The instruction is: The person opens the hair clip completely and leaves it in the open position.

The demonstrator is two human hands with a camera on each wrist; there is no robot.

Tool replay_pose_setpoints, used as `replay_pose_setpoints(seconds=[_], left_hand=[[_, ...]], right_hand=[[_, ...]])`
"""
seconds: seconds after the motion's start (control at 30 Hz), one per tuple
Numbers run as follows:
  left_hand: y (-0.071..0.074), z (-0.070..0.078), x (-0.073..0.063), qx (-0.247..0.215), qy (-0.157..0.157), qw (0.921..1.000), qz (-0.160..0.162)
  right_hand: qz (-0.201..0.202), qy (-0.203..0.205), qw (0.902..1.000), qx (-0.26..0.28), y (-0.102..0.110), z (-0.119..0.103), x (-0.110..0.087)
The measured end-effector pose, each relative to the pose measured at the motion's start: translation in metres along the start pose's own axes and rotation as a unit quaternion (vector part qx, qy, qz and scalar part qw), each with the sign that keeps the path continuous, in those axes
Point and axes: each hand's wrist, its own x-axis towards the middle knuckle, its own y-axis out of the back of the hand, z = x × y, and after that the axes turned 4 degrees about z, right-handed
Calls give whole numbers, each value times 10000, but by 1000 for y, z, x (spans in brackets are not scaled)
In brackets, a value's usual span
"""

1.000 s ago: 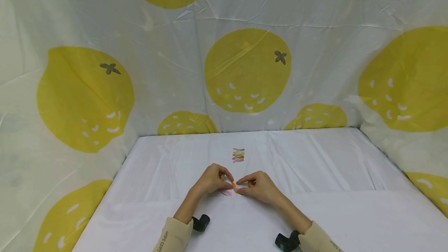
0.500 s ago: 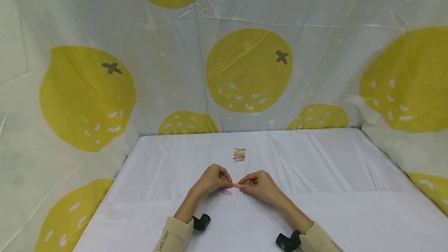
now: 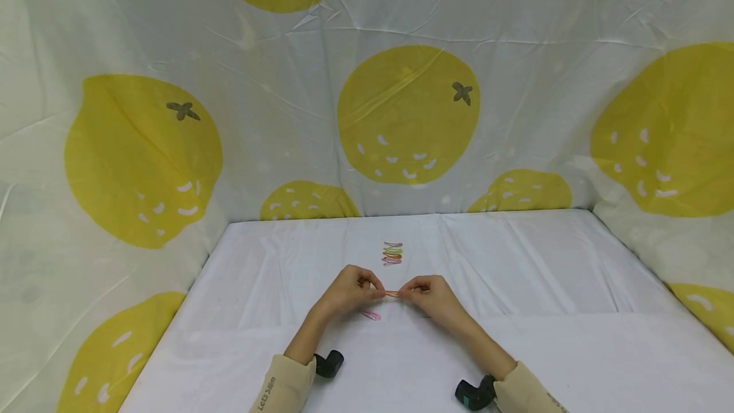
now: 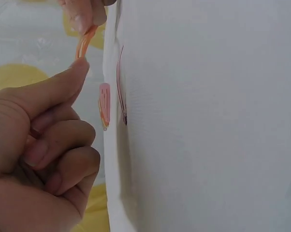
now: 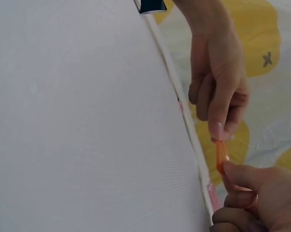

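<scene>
An orange hair clip (image 3: pixel 392 293) stretches between my two hands above the table. My left hand (image 3: pixel 351 290) pinches one end of it between thumb and forefinger. The other end is pinched by my right hand (image 3: pixel 434 296), also with thumb and forefinger. In the left wrist view the orange clip's bent strip shows between the fingertips, its ends hidden under them. A pink hair clip (image 3: pixel 371 315) lies on the cloth just below my left hand. Farther back, several hair clips (image 3: pixel 392 253) in pink, green, orange and red lie stacked in a short column.
White cloth with creases covers the table (image 3: pixel 516 273). Lemon-printed fabric (image 3: pixel 275 94) hangs behind and at both sides. Black wrist cameras (image 3: pixel 329 364) are strapped below each hand.
The orange clip has turned from upright to lying crosswise between the hands. Both hands have risen slightly away from the pink clip, and the right hand has shifted a little to the right.
</scene>
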Motion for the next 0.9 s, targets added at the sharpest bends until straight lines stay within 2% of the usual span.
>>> replay_pose_setpoints(seconds=[0.1,0.23,0.37,0.47,0.63,0.9], left_hand=[[1,1,1,-266,115,9995,109],[2,3,1,-712,439,9963,173],[2,3,1,-1122,677,9913,129],[3,2,1,-1262,728,9893,103],[2,0,2,-1125,526,9920,243],[0,0,3,-1072,-151,9922,621]], right_hand=[[220,210,9994,183,1,-1,1],[433,848,9945,426,3,-4,-1],[630,1489,9865,260,4,-4,-1],[710,1724,9824,122,4,-4,-1],[676,1685,9834,77,4,-6,-2],[702,1533,9855,189,4,-4,-2]])
